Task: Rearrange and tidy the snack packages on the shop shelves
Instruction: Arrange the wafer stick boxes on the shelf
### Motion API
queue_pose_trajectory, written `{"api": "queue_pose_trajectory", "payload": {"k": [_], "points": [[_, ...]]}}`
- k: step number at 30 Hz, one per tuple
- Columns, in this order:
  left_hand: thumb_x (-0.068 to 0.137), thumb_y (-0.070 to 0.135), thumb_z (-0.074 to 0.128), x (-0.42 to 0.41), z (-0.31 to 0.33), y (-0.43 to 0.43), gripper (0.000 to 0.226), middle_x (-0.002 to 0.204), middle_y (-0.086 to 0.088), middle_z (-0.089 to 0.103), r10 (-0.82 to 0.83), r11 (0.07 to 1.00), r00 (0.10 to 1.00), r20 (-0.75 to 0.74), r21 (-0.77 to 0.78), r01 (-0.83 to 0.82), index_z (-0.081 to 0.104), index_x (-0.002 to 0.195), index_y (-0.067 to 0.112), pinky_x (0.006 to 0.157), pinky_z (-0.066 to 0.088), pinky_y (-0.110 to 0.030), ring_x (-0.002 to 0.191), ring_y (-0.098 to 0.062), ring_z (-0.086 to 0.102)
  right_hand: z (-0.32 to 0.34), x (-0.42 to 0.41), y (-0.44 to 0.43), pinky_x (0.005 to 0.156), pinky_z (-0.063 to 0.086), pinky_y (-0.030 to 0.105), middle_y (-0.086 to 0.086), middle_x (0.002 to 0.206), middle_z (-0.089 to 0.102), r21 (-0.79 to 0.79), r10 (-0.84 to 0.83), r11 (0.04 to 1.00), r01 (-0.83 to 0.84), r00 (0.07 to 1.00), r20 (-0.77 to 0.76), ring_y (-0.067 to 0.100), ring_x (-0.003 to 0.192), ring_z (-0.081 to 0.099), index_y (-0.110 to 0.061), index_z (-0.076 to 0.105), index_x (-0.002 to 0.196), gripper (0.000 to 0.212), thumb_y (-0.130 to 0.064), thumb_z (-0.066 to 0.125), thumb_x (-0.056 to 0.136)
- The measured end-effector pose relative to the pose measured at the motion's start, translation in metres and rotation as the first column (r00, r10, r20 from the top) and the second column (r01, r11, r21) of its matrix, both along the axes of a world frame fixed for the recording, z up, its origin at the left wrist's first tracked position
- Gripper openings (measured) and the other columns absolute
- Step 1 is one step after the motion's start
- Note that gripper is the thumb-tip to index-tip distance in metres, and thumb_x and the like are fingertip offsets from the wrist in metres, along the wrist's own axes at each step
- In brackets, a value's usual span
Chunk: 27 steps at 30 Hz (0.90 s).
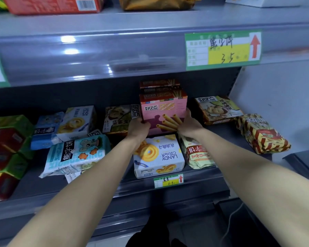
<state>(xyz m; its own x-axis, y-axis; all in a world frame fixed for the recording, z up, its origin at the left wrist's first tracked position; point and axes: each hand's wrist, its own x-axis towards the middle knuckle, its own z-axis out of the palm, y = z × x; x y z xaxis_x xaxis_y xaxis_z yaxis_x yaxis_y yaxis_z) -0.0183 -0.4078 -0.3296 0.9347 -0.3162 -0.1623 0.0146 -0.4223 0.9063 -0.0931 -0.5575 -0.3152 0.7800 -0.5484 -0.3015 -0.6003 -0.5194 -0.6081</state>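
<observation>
Two bare arms reach into a grey metal shop shelf [200, 180], where the left hand [138, 128] and right hand [188, 125] hold a pink box [163, 111] of wafer rolls upright at the middle of the shelf. Each grip is closed on the box: the left at its lower left corner, the right along its lower right edge. The box's base is hidden behind a white Landy box [158, 155] lying flat at the shelf's front lip, so whether it rests on the shelf cannot be told. Just behind the pink box, brown boxes [160, 84] are stacked toward the dark back panel. Loose packs lie at odd angles on either side: a bear-biscuit bag [75, 154] to the left, a cookie pack [218, 109] and a striped bag [262, 134] to the right. Green-and-red boxes [5, 145] are piled at the far left. A green price tag [222, 49] with a red arrow sits on the glossy rail of the upper shelf [114, 56], and a smaller tag [168, 180] sits below the Landy box. A pale wall [284, 95] closes the right side, and a white cable [230, 221] trails down near the floor.
</observation>
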Motion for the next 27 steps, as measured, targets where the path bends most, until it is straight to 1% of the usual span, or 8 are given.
{"api": "queue_pose_trajectory", "payload": {"k": [2, 4, 6, 10, 13, 17, 22, 27], "points": [[0.089, 0.005, 0.049, 0.0, -0.001, -0.004, 0.018, 0.088, -0.005, 0.06, -0.012, 1.0, 1.0, 0.0, 0.025, 0.012, 0.062, 0.1, 0.008, 0.057, 0.04, -0.02, 0.079, -0.018, 0.054, -0.002, 0.002, -0.003, 0.069, 0.054, 0.035, 0.014, 0.12, 0.057, -0.043, -0.018, 0.999, 0.015, 0.999, -0.049, 0.023, 0.079, 0.062, -0.021, -0.002, 0.15, 0.077, -0.006, 0.041, 0.088], [0.089, 0.005, 0.048, -0.001, -0.001, -0.006, 0.011, 0.083, -0.005, 0.058, -0.019, 0.999, 1.0, 0.001, 0.045, 0.018, 0.058, 0.092, 0.009, 0.058, 0.039, -0.024, 0.08, -0.02, 0.053, -0.006, 0.006, -0.004, 0.09, 0.051, 0.041, 0.02, 0.132, 0.049, -0.062, -0.035, 0.998, 0.031, 0.997, -0.075, 0.032, 0.105, 0.06, -0.006, 0.0, 0.15, 0.07, -0.009, 0.039, 0.092], [0.09, 0.004, 0.047, -0.002, -0.002, -0.005, 0.011, 0.085, -0.005, 0.057, -0.017, 0.999, 1.0, -0.002, 0.039, 0.017, 0.056, 0.09, 0.01, 0.056, 0.039, -0.022, 0.079, -0.02, 0.053, -0.01, 0.009, -0.001, 0.09, 0.047, 0.037, 0.022, 0.137, 0.045, -0.057, -0.08, 0.995, 0.077, 0.995, -0.066, 0.035, 0.119, 0.052, 0.003, 0.006, 0.147, 0.063, -0.012, 0.041, 0.096], [0.091, 0.004, 0.044, -0.004, 0.002, -0.003, 0.017, 0.084, -0.003, 0.058, -0.023, 1.0, 1.0, 0.019, 0.012, 0.023, 0.06, 0.096, 0.01, 0.049, 0.038, -0.012, 0.067, -0.011, 0.051, -0.017, 0.008, 0.007, 0.093, 0.045, 0.039, 0.019, 0.135, 0.05, -0.094, -0.154, 0.984, 0.153, 0.988, -0.007, 0.035, 0.12, 0.052, -0.001, 0.024, 0.141, 0.052, -0.017, 0.046, 0.096], [0.095, 0.006, 0.04, -0.009, 0.003, -0.001, 0.027, 0.098, -0.006, 0.062, -0.02, 0.999, 1.0, -0.003, -0.029, 0.02, 0.061, 0.11, 0.009, 0.069, 0.046, -0.024, 0.083, -0.018, 0.057, -0.019, 0.003, 0.01, 0.102, 0.041, 0.044, 0.016, 0.137, 0.049, -0.07, -0.081, 0.994, 0.078, 0.996, -0.035, 0.035, 0.121, 0.051, -0.002, 0.016, 0.145, 0.058, -0.013, 0.043, 0.094], [0.097, 0.006, 0.037, -0.02, 0.008, 0.004, 0.032, 0.105, -0.003, 0.063, -0.03, 0.998, 1.0, -0.008, -0.053, 0.029, 0.058, 0.121, 0.013, 0.076, 0.048, -0.023, 0.088, -0.014, 0.059, -0.014, -0.009, 0.012, 0.091, 0.042, 0.035, 0.018, 0.137, 0.047, -0.053, -0.063, 0.997, 0.061, 0.998, -0.027, 0.036, 0.122, 0.049, -0.001, 0.02, 0.144, 0.057, -0.011, 0.045, 0.094], [0.092, -0.002, 0.039, -0.044, 0.026, 0.013, 0.034, 0.1, -0.004, 0.062, 0.005, 0.999, 0.996, 0.09, -0.047, -0.001, 0.059, 0.118, 0.008, 0.058, 0.044, -0.01, 0.072, -0.01, 0.055, 0.005, -0.04, 0.025, 0.086, 0.048, 0.035, 0.016, 0.12, 0.059, -0.061, -0.111, 0.99, 0.125, 0.976, 0.187, 0.035, 0.108, 0.057, -0.007, 0.05, 0.119, 0.032, -0.006, 0.049, 0.086], [0.092, -0.001, 0.042, -0.089, 0.056, 0.022, 0.036, 0.119, -0.011, 0.061, -0.012, 0.999, 0.987, 0.163, -0.044, 0.019, 0.055, 0.125, -0.001, 0.077, 0.04, -0.008, 0.109, -0.023, 0.056, 0.047, -0.082, 0.057, 0.086, 0.045, 0.033, 0.015, 0.116, 0.061, -0.091, 0.024, 0.996, 0.004, 0.953, 0.303, 0.035, 0.108, 0.056, -0.003, 0.058, 0.113, 0.026, -0.005, 0.046, 0.09]]}}
